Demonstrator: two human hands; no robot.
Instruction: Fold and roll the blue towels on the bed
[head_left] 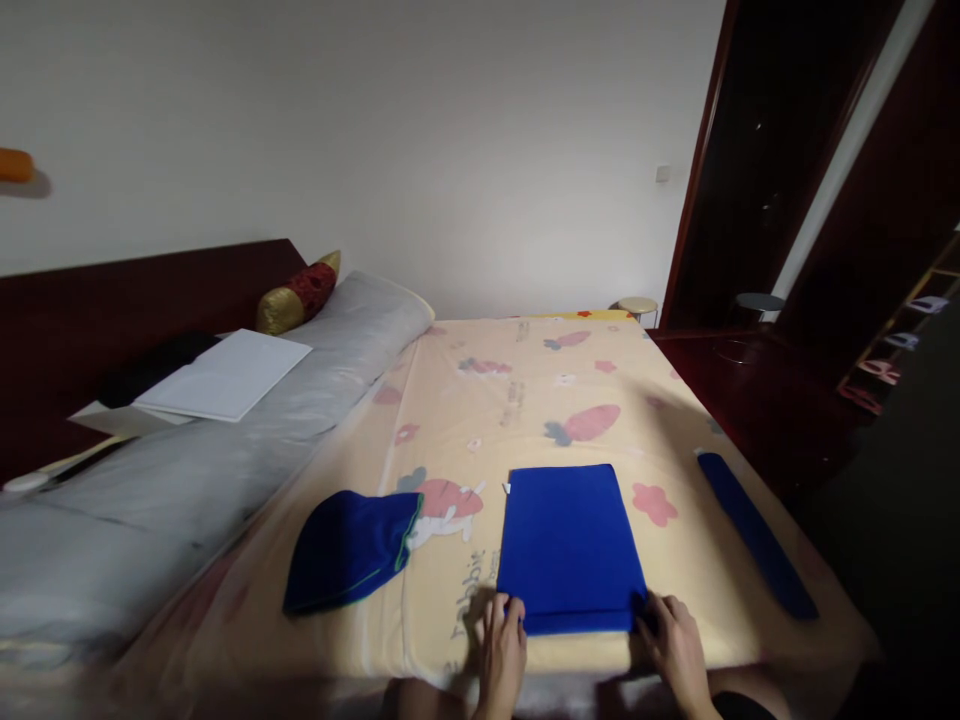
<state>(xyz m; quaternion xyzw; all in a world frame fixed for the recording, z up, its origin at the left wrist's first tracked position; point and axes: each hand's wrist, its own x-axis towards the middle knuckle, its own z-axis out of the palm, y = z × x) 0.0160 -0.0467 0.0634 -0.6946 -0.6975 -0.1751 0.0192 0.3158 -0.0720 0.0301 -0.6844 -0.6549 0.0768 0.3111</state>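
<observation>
A folded bright blue cloth lies flat on the yellow patterned bedsheet near the bed's front edge. My left hand rests at its near left corner, fingers curled onto the cloth's edge. At the near right corner my right hand has its fingers closed on the edge as well. A darker blue folded garment lies to the left of the cloth, apart from both hands.
A long narrow blue strip lies along the bed's right edge. A grey rolled quilt runs down the left side with white paper on it. A gold and red bolster sits at the headboard. Dark wooden furniture stands right of the bed.
</observation>
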